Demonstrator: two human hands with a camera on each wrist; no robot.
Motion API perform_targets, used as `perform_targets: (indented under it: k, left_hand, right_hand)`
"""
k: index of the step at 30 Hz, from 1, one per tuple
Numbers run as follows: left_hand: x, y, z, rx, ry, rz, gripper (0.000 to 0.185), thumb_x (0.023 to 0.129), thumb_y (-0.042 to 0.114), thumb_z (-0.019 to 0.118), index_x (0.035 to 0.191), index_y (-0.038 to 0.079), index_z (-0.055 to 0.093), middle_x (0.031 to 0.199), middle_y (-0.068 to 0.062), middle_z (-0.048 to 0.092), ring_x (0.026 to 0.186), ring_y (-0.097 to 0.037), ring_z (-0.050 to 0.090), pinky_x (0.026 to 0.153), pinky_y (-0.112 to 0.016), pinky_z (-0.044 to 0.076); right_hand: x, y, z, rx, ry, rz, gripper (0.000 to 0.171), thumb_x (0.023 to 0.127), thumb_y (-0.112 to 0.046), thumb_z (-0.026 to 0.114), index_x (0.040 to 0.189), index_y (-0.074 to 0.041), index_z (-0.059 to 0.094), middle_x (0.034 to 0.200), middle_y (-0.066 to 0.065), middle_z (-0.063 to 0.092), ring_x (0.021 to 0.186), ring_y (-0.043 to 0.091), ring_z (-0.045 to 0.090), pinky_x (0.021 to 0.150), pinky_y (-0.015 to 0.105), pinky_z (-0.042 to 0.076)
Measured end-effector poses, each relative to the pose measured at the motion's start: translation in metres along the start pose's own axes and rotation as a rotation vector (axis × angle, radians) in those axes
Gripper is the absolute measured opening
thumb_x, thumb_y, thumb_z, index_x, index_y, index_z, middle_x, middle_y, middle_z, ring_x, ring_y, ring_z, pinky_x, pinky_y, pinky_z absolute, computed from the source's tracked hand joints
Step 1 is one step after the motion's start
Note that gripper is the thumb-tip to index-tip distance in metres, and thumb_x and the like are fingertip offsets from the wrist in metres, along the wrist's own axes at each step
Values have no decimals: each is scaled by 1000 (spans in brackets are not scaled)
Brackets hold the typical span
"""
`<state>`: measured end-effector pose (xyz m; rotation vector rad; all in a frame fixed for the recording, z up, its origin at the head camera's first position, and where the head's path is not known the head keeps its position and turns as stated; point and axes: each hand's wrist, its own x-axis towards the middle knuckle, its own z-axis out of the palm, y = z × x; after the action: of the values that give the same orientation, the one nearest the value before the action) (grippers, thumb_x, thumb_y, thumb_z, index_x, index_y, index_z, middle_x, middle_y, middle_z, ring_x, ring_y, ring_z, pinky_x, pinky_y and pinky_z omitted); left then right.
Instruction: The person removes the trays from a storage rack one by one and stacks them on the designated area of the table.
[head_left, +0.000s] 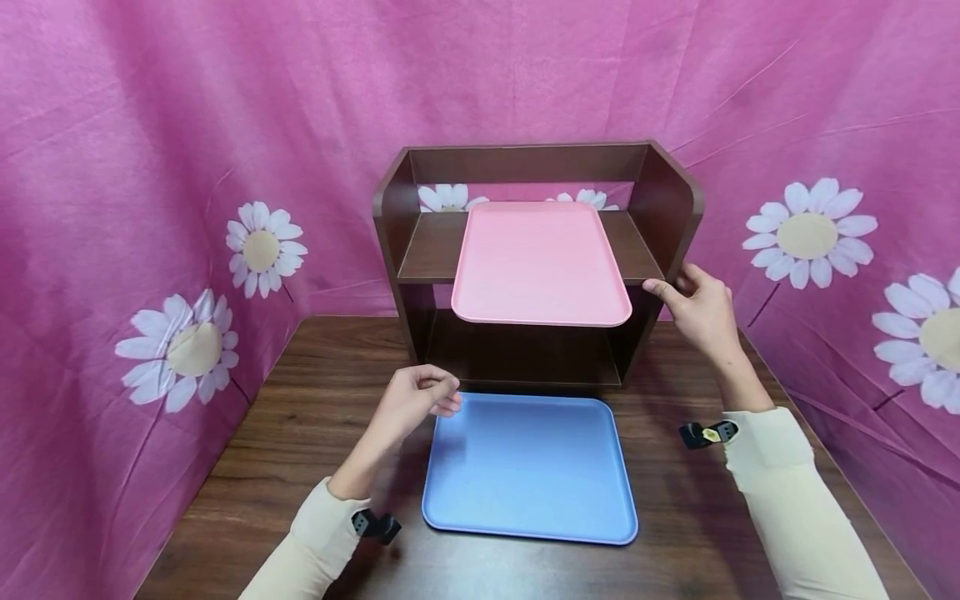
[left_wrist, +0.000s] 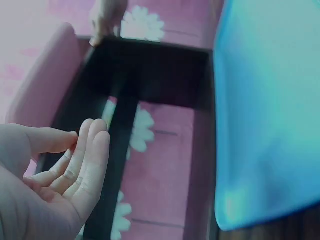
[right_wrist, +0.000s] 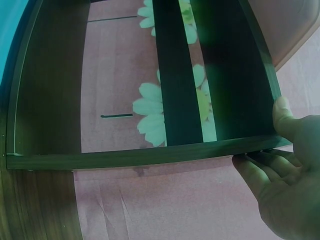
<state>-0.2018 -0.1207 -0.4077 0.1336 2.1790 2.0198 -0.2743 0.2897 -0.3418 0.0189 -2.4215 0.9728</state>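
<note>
A person sits at a dark wooden table (head_left: 300, 400) with pink, daisy-printed cloth (head_left: 150, 167) hung behind it and on both sides. At the back of the table stands a dark brown shelf (head_left: 420, 250) with 2 levels and an open back, so the daisies show through. A pink tray (head_left: 540, 262) lies flat on the upper level, its front edge sticking out past the board. A blue tray (head_left: 532, 467) lies flat on the table just in front of the shelf, between the 2 arms. The right hand (head_left: 701, 308) grips the shelf's right side panel at the height of the upper board: in the right wrist view the thumb lies on the inner face and the fingers (right_wrist: 260, 167) curl round the outer face, pinching the panel between them. The left hand (head_left: 416, 400) hovers above the near left corner of the blue tray, close to it; whether it touches the tray cannot be told. Its fingers are loosely curled and lie side by side, holding nothing, as the left wrist view shows with the fingers (left_wrist: 82, 160) relaxed in front of the shelf. Both arms wear cream sleeves (head_left: 787, 492), each with a small black device at the wrist.
</note>
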Motion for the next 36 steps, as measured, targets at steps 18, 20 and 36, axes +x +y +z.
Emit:
perform_targets:
  k: [18,20,36]
  left_hand:
    - [1,43,51,-354,-139,130,37,94,7,61,126,-8,50,121,-31,63,112,-43,64,96,-42,55]
    - [1,46,56,-408,-153,124,41,94,7,61,129,-8,47,124,-32,61,114,-42,64,98,-43,54]
    - [11,62,100,-797,-223,159,35,96,8,57,127,-3,47,129,-24,59,132,-42,49,110,-42,44]
  right_hand:
    - [-1,2,1,0,4,28,47,83,-53,71,105,-12,67,60,-31,53,72,13,45,60,21,34]
    - [-1,1,0,-6,2,31,47,83,-53,71,104,-12,67,58,-30,52,73,14,45,61,21,33]
    - [0,2,3,-4,22,17,41,82,-51,74,90,-13,60,52,-8,38,53,2,30,47,28,26]
